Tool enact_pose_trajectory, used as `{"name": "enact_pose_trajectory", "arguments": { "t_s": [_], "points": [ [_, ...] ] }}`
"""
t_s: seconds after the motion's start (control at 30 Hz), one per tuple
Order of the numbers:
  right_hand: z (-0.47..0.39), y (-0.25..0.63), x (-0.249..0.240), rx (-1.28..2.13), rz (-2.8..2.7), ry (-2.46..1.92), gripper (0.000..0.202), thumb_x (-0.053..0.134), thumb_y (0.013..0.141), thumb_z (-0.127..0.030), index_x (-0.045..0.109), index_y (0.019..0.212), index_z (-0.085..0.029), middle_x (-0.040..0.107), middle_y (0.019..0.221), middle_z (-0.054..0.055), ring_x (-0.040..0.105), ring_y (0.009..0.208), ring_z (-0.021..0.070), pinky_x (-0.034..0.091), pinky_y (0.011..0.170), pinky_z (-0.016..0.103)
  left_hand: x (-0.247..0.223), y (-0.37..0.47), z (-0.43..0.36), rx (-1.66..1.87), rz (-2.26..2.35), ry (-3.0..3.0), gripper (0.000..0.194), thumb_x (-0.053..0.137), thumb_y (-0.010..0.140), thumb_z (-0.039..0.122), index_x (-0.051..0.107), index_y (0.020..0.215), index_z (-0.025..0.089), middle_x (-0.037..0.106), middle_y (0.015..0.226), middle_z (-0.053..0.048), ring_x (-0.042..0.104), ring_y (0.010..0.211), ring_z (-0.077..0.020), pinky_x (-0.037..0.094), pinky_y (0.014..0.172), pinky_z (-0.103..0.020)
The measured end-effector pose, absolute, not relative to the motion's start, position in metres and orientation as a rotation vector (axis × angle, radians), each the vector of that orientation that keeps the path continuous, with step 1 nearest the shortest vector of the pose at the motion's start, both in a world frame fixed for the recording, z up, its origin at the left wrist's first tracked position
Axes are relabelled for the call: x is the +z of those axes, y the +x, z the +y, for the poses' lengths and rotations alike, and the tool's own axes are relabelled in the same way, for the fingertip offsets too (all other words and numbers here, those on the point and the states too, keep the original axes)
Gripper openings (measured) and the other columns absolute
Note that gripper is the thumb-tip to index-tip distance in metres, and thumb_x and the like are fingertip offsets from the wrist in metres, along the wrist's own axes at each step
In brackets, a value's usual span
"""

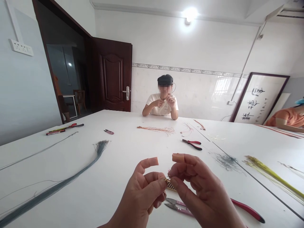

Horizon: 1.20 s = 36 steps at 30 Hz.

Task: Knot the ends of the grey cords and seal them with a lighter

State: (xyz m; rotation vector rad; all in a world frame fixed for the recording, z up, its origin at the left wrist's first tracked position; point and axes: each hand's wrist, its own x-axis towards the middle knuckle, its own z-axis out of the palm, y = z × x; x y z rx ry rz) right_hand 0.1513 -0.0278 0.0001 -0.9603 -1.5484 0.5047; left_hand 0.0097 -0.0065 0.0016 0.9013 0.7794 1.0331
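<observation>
A lamp [190, 14] glared on the wall [201, 44], whose tiles [224, 85] caught a bright reflection, while the table [133, 148] lay evenly lit, the doorway [64, 60] was dim, and wide-angle distortion stretched the edges.

Here's my white desk [133, 152], and it's busy! A blue-grey bundle [59, 185] sweeps down the left, small snips [109, 131] just beyond its frayed end, hand tools [57, 130] farther left. Orange strands [154, 128] stretch across the far middle, then pliers [188, 142], a grey tangle [226, 161], the yellow-green bundle [273, 175], and, close to me, pink-handled snips [175, 201]!
</observation>
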Motion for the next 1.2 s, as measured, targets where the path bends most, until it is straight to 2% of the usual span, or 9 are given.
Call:
{"name": "enact_pose_trajectory", "arguments": {
  "t_s": [0.23, 0.4, 0.53, 0.63, 0.87, 1.07, 1.2],
  "points": [
    [-0.031, 0.147, 0.002, 0.584, -1.516, -0.996, 0.025, 0.051, 0.086, -0.022, 0.049, 0.111, -0.026, 0.062, 0.078, 0.001, 0.061, 0.071, 0.0151, 0.057, 0.064, 0.029, 0.000, 0.010, -0.007, 1.027, 0.746, 0.886, 0.045, 0.075, 0.070, 0.025, 0.046, 0.104, 0.025, 0.055, 0.065, 0.007, 0.044, 0.054, -0.0065, 0.030, 0.056, -0.022],
    [-0.032, 0.147, 0.002, 0.601, -1.472, -1.010, 0.029, 0.054, 0.085, -0.022, 0.046, 0.112, -0.027, 0.059, 0.076, 0.000, 0.060, 0.069, 0.0138, 0.048, 0.047, 0.020, -0.005, 0.013, -0.006, 0.976, 0.717, 0.936, 0.044, 0.077, 0.068, 0.028, 0.050, 0.101, 0.023, 0.055, 0.061, 0.006, 0.042, 0.052, -0.0070, 0.030, 0.055, -0.024],
    [-0.031, 0.150, 0.004, 0.568, -1.488, -1.010, 0.030, 0.052, 0.086, -0.023, 0.042, 0.114, -0.028, 0.057, 0.072, -0.003, 0.058, 0.067, 0.0124, 0.049, 0.052, 0.022, -0.005, 0.016, -0.009, 1.118, 0.688, 1.032, 0.041, 0.074, 0.068, 0.023, 0.053, 0.103, 0.024, 0.062, 0.078, 0.001, 0.052, 0.075, -0.0139, 0.039, 0.069, -0.028],
    [-0.030, 0.153, 0.005, 0.560, -1.529, -1.044, 0.033, 0.051, 0.087, -0.024, 0.039, 0.117, -0.029, 0.058, 0.071, -0.004, 0.058, 0.066, 0.0126, 0.050, 0.056, 0.024, -0.002, 0.013, -0.007, 1.288, 0.733, 1.140, 0.036, 0.068, 0.074, 0.023, 0.051, 0.106, 0.026, 0.062, 0.087, 0.000, 0.052, 0.086, -0.0164, 0.041, 0.078, -0.031],
    [-0.030, 0.155, -0.002, 0.453, -1.611, -1.140, 0.044, 0.050, 0.088, -0.027, 0.032, 0.128, -0.033, 0.062, 0.074, -0.003, 0.062, 0.069, 0.0153, 0.052, 0.063, 0.029, 0.000, 0.003, 0.001, 1.267, 0.745, 1.405, 0.036, 0.065, 0.080, 0.026, 0.046, 0.111, 0.027, 0.061, 0.080, 0.000, 0.054, 0.080, -0.0171, 0.043, 0.079, -0.033],
    [-0.030, 0.159, -0.001, 0.382, -1.754, -1.104, 0.049, 0.043, 0.090, -0.019, 0.024, 0.133, -0.034, 0.060, 0.075, -0.003, 0.058, 0.063, 0.0137, 0.046, 0.049, 0.024, -0.005, 0.003, 0.001, 1.216, 0.828, 1.624, 0.025, 0.060, 0.083, 0.025, 0.049, 0.105, 0.027, 0.059, 0.075, 0.002, 0.054, 0.078, -0.0154, 0.042, 0.078, -0.032],
    [-0.030, 0.158, -0.001, 0.401, -1.814, -1.084, 0.054, 0.042, 0.090, -0.015, 0.020, 0.135, -0.035, 0.059, 0.076, -0.004, 0.058, 0.065, 0.0134, 0.051, 0.059, 0.028, -0.006, 0.004, 0.002, 1.286, 0.798, 1.672, 0.027, 0.059, 0.082, 0.020, 0.050, 0.106, 0.028, 0.058, 0.069, 0.003, 0.053, 0.072, -0.0154, 0.042, 0.075, -0.032]
  ]
}}
